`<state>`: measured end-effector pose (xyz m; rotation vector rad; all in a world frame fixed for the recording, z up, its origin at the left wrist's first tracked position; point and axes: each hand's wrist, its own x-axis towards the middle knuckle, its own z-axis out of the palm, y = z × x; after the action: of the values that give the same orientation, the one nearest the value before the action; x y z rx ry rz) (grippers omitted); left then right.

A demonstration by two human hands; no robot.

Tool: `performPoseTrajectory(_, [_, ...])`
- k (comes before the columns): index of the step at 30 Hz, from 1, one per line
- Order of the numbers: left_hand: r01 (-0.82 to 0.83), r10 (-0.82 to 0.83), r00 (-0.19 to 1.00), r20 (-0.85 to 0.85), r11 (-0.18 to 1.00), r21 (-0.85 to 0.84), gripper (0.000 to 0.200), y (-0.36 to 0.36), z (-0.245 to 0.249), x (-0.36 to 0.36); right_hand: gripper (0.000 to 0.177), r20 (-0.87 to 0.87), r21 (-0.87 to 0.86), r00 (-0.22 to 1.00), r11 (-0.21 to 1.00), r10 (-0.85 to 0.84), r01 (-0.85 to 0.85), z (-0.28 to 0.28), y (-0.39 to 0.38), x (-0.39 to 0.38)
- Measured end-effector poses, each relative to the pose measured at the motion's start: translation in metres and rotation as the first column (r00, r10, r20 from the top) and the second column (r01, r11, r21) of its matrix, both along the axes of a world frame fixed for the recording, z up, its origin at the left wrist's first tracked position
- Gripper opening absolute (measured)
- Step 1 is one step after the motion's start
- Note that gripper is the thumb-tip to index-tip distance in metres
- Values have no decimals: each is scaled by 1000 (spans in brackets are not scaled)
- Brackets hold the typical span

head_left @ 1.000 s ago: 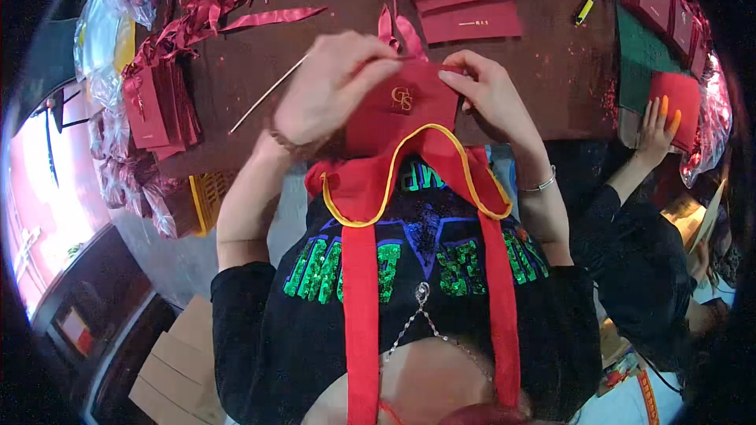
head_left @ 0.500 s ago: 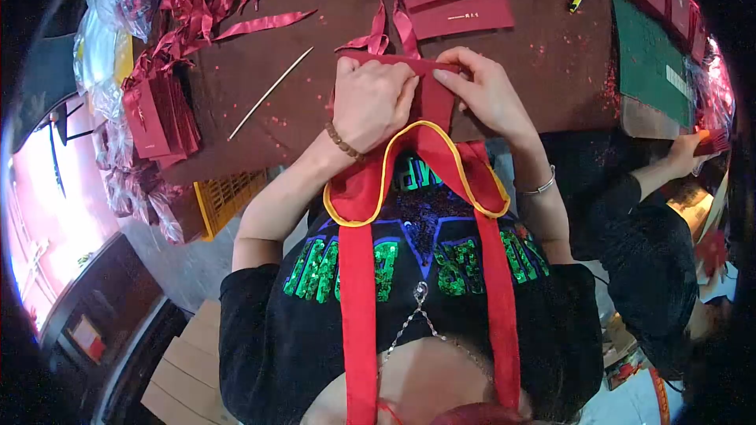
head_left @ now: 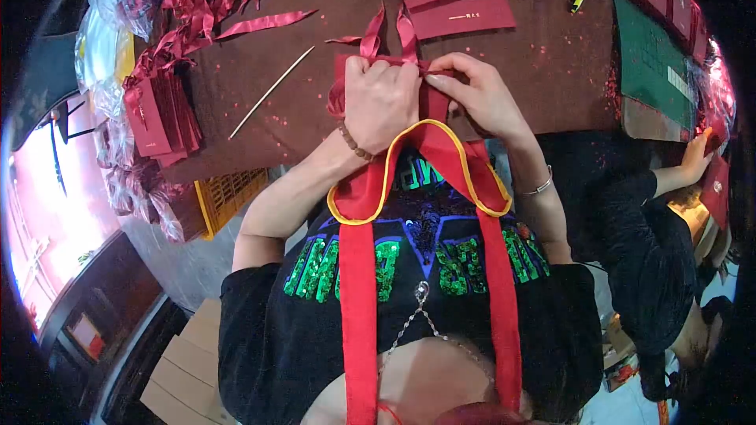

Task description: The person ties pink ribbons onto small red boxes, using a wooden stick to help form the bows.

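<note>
Brown felt tabletop [head_left: 543, 71], left hand [head_left: 382, 102], right hand [head_left: 476, 98], each grip pinching flat crimson bag [head_left: 432, 93]

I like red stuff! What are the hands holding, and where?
The left hand and right hand pinch a small red bag at its top edge, by the ribbons.

You face a brown tabletop [head_left: 315, 110] filling 10 to 2 o'clock. At 9 o'clock, a pink glare [head_left: 47, 205] floods in. A yellow crate [head_left: 224, 197] sits beneath the tabletop's edge, with grey floor [head_left: 181, 267] at 8 and cardboard boxes [head_left: 185, 370] at 7.
</note>
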<state>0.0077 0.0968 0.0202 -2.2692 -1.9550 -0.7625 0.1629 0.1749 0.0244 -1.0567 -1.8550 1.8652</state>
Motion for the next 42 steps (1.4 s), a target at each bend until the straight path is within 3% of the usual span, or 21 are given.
performPoseTrajectory(4, [3,-4,1000,-20,999,-33,17,-8,5,-5,19,-7,170,998,983,69,-66,-12,-3,5])
performPoseTrajectory(5, [18,-14,999,40,995,-93,17,-10,8,-8,19,-18,183,997,981,70,-66,-12,-5,6])
performPoseTrajectory(8, [-28,34,997,76,997,-69,21,-11,11,-9,19,-19,247,997,966,80,-73,-4,-6,5])
performPoseTrajectory(12, [41,-6,977,211,986,-163,33,-12,24,-13,19,-47,227,998,973,46,-34,-6,-10,4])
performPoseTrajectory(15, [63,-30,977,212,987,-149,22,-7,30,-21,20,-31,185,999,983,12,-6,-3,-12,4])
performPoseTrajectory(18, [112,-86,981,174,983,-143,11,5,41,-33,21,-6,272,999,961,44,-41,-1,-13,3])
performPoseTrajectory(21, [246,-184,967,175,851,-463,16,26,49,-47,21,18,363,998,930,58,-61,0,-14,0])
performPoseTrajectory(22, [244,-182,968,175,852,-463,16,34,48,-51,20,11,368,999,929,52,-52,0,-15,-1])
performPoseTrajectory(24, [409,-219,911,349,587,-699,19,51,44,-59,20,2,371,999,927,51,-48,1,-16,-1])
performPoseTrajectory(26, [493,-243,868,432,520,-697,22,65,46,-63,19,17,349,999,936,37,-41,4,-17,-1])
performPoseTrajectory(28, [518,-178,855,487,284,-807,24,77,48,-60,19,7,368,999,929,38,-38,3,-17,-1])
performPoseTrajectory(29, [597,-57,795,604,245,-764,27,80,35,-62,19,-2,388,999,921,38,-34,3,-17,-2])
performPoseTrajectory(34, [597,116,774,623,194,-778,19,87,20,-59,19,35,397,999,918,13,-26,2,-16,-3])
performPoseTrajectory(36, [503,200,817,541,213,-838,22,86,20,-56,19,36,387,999,922,-3,-12,2,-17,-4])
performPoseTrajectory(40, [560,108,797,594,238,-794,24,88,18,-55,19,83,291,996,957,-32,7,9,-18,-6])
performPoseTrajectory(42, [413,105,881,462,309,-857,21,80,30,-50,18,121,253,992,967,-27,-4,6,-16,-6])
